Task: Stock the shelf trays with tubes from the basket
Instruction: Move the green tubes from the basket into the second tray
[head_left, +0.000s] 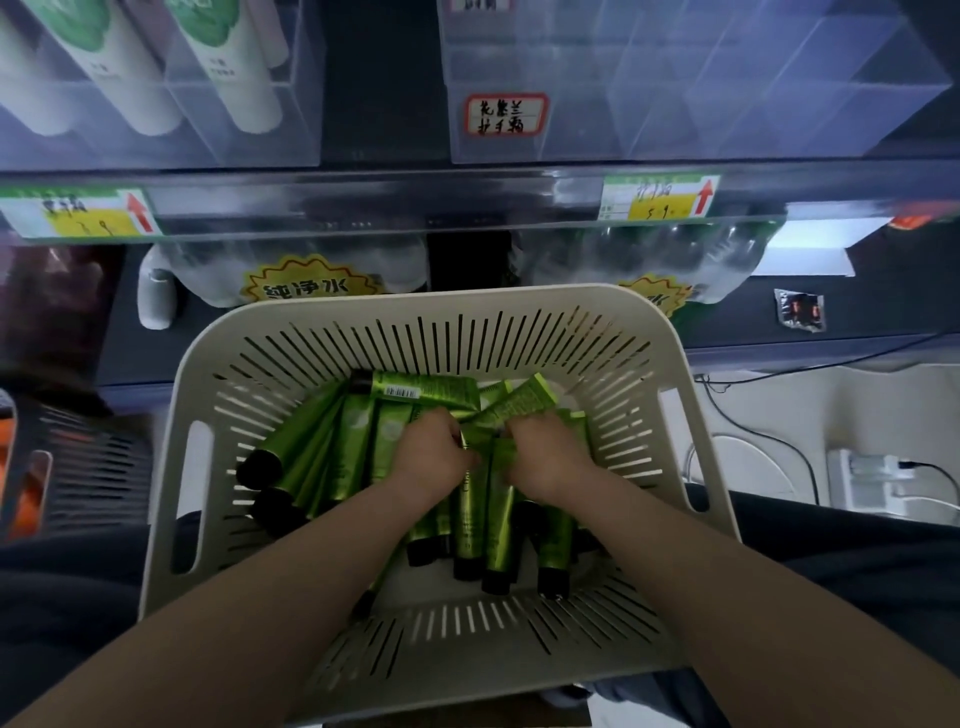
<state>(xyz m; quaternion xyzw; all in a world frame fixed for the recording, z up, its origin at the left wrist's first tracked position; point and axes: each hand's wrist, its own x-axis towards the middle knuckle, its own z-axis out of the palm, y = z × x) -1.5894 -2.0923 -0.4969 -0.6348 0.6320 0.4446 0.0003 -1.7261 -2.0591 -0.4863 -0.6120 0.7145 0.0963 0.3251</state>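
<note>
1. The white slotted basket sits at the centre of the view, in front of the shelving and close to the person's body.
2. The green tubes, with black caps, lie heaped on the basket floor. Most point their caps toward the person or to the left. 1 tube lies crosswise at the far side, barcode up.
3. The left hand reaches down into the middle of the heap, back of the hand up. Its fingers are curled round tubes, grasping them.
4. The right hand is just beside the left hand, knuckles nearly touching. Its fingers are clenched on the flat ends of several tubes, which fan out beyond the knuckles.
5. The clear tray at upper right has see-through dividers and carries a handwritten label with a red border on its front.
6. The second clear tray, at upper left, holds white tubes with green print.
7. The shelf edge carries 2 price tags with red arrows, 1 under each tray.
8. Bottle packs stand under the shelf, behind the basket.
9. A white power strip with cables lies on the floor at right.
</note>
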